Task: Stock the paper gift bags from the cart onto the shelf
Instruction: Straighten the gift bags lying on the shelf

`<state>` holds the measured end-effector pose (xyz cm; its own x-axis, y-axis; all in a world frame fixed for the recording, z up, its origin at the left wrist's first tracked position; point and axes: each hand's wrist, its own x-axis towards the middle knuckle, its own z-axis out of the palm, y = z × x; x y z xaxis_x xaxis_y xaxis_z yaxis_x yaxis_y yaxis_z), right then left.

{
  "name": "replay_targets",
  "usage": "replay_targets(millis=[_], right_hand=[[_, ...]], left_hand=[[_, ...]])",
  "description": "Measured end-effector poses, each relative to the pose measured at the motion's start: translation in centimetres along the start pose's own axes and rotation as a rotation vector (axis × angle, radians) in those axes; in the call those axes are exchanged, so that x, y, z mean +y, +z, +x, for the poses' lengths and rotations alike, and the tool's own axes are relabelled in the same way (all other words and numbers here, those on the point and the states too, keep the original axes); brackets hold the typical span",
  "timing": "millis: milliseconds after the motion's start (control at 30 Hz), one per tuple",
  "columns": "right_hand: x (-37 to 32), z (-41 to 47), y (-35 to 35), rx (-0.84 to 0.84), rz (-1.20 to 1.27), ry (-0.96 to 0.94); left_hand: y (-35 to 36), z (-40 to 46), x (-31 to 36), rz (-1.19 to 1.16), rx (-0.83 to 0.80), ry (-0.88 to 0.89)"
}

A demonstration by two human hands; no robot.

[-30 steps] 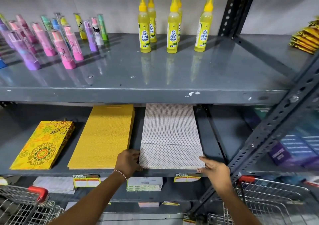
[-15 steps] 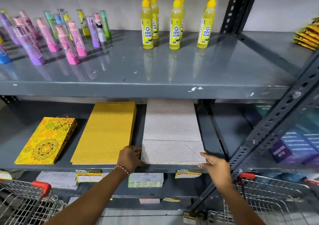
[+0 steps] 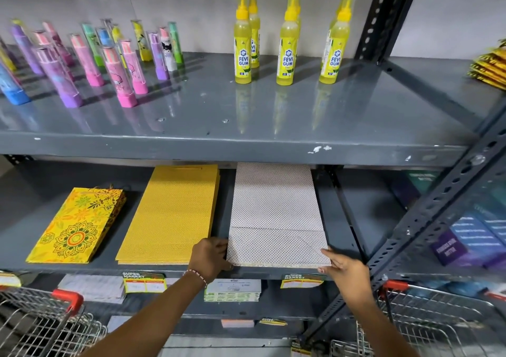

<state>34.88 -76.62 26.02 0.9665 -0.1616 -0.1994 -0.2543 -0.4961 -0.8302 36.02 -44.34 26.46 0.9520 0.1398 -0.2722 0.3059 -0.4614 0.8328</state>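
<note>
A stack of white dotted paper gift bags (image 3: pixel 273 208) lies flat on the middle shelf (image 3: pixel 356 219), running back under the upper shelf. My left hand (image 3: pixel 209 258) grips its front left corner. My right hand (image 3: pixel 345 271) pinches the front right corner, fingers on top and thumb at the edge. Left of the stack lies a pile of plain yellow gift bags (image 3: pixel 169 214). Further left lies a yellow floral gift bag (image 3: pixel 76 225). A wire cart (image 3: pixel 41 326) with a red handle stands at the lower left, and a second cart (image 3: pixel 427 323) at the lower right.
The upper shelf (image 3: pixel 301 115) carries yellow glue bottles (image 3: pixel 286 55) and several pink and purple tubes (image 3: pixel 82 63). A slotted steel upright (image 3: pixel 438 219) slants down on the right. Purple boxes (image 3: pixel 465 241) sit behind it. Price tags hang on the shelf's front edge.
Both hands have stayed at the front corners of the white dotted stack. The stack has barely moved; the view has shifted slightly.
</note>
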Motion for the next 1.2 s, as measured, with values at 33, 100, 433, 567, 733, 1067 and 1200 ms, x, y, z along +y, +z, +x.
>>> replay_targets(millis=[33,100,433,567,733,1067,1200], right_hand=[[0.1,0.0,-0.1,-0.022,0.005,0.013],[-0.2,-0.1,-0.5,-0.07,0.0,0.026],[-9.0,-6.5,8.8,-0.249,0.18,-0.454],[-11.7,-6.1,17.5,-0.391,0.212,-0.349],[-12.3,-6.1,23.2,-0.363,0.186,-0.224],[-12.9,-5.9,25.0,-0.18,0.04,-0.169],[-13.5,-5.8,25.2,-0.144,0.033,-0.153]], left_hand=[[0.1,-0.1,0.0,0.007,0.001,0.007],[0.2,-0.6,0.2,0.01,0.01,0.039],[-10.2,-5.8,-3.5,0.109,0.243,0.149],[-17.1,-4.7,-6.6,0.356,0.246,0.016],[-20.1,-2.1,-9.1,0.393,0.073,0.01],[-21.7,1.6,-13.4,-0.023,-0.025,-0.022],[-22.1,2.2,-13.7,-0.148,-0.041,-0.041]])
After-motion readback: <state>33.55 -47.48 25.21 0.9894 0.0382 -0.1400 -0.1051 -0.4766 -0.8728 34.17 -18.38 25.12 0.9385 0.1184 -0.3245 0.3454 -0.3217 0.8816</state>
